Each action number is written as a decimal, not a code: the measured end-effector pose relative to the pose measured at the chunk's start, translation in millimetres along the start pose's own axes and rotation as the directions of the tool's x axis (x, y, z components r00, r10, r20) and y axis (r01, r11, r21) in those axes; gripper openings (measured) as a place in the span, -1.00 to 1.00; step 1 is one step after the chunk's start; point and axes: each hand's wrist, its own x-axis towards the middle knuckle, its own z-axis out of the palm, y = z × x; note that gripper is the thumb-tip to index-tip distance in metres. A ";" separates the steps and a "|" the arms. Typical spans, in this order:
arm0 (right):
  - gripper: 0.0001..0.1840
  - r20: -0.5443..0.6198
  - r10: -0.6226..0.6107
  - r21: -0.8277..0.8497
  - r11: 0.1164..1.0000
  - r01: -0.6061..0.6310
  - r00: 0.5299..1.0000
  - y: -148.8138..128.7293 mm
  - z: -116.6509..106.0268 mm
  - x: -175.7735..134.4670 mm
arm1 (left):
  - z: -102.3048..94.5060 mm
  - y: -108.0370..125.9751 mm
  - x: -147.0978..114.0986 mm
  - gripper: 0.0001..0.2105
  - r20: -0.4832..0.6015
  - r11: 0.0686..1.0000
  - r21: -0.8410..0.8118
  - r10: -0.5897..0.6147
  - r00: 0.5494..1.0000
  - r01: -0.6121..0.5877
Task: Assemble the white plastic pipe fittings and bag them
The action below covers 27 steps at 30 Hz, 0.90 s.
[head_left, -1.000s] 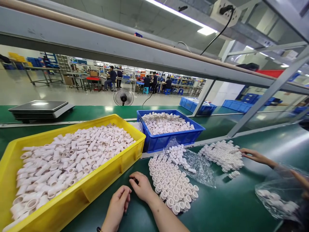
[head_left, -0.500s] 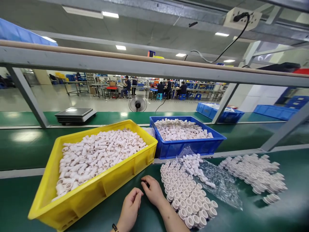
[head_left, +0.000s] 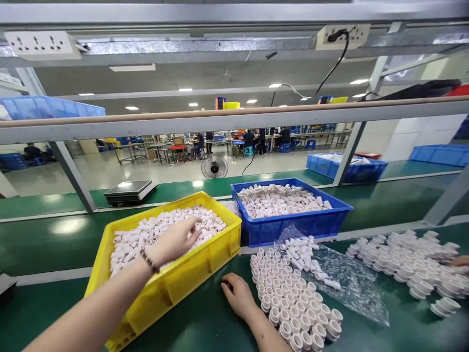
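Observation:
My left hand (head_left: 180, 238), with a beaded bracelet on its wrist, reaches over the near side of the yellow bin (head_left: 216, 261). Its thumb is apart from the fingers, and the fingertips are at the white plastic pipe fittings (head_left: 146, 230) heaped inside; nothing shows in its grasp. On the green tabletop, between that bin and rows of white flanged fittings (head_left: 293, 303), rests my right hand (head_left: 238, 292). Its fingers are loosely bent with the thumb apart, and I see nothing in them.
A blue bin (head_left: 293, 230) of white fittings stands behind. Loose small fittings (head_left: 302, 252) lie on a clear plastic bag (head_left: 359, 283). More flanged fittings (head_left: 406, 259) lie at right, near another person's hand (head_left: 459, 261). A scale (head_left: 130, 191) and metal frame posts (head_left: 73, 176) stand beyond.
My left hand has moved from beside my right hand up and left into the yellow bin. My right hand stays on the tabletop. Another person's hand has appeared at the right edge.

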 end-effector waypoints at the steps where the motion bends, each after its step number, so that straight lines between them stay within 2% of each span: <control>1: -0.79 -0.003 -0.002 0.002 1.000 0.002 1.000 -0.1 -0.2 -0.1 | -0.2 -13.0 16.9 -0.59 0.033 0.997 0.044 -0.062 0.998 0.060; 3: -0.79 -0.011 -0.005 0.001 1.000 0.005 1.000 -0.3 -0.7 -0.3 | 11.4 -37.6 42.1 -0.51 0.098 0.987 0.100 -0.137 0.986 0.128; 5: -0.80 -0.018 -0.006 -0.005 1.000 0.006 1.000 -0.9 -1.3 -0.8 | 32.4 -56.9 53.7 -0.40 0.214 0.978 0.137 -0.186 0.959 0.159; 8: -0.81 -0.025 -0.005 -0.021 1.000 0.004 1.000 -2.2 -1.9 -1.9 | 64.0 -73.2 52.8 -0.38 0.375 0.979 0.142 -0.191 0.907 0.147; 11: -0.81 -0.025 -0.001 -0.036 0.999 0.000 1.000 -3.1 -1.8 -2.7 | 80.6 -80.2 46.8 -0.38 0.451 0.983 0.129 -0.175 0.875 0.130; 14: -0.81 -0.022 0.007 -0.049 0.999 -0.008 1.000 -3.2 -1.0 -3.3 | 83.5 -84.0 44.6 -0.40 0.474 0.984 0.122 -0.174 0.863 0.131; 18: -0.82 -0.014 0.016 -0.065 0.998 -0.017 1.000 -2.8 0.9 -4.7 | 82.6 -86.3 44.5 -0.58 0.491 0.986 0.111 -0.164 0.856 0.126; 27: -0.82 0.009 0.029 -0.104 0.994 -0.028 1.000 -3.7 3.6 -8.2 | 90.4 -84.7 43.0 -0.89 0.444 0.991 0.106 -0.122 0.888 0.083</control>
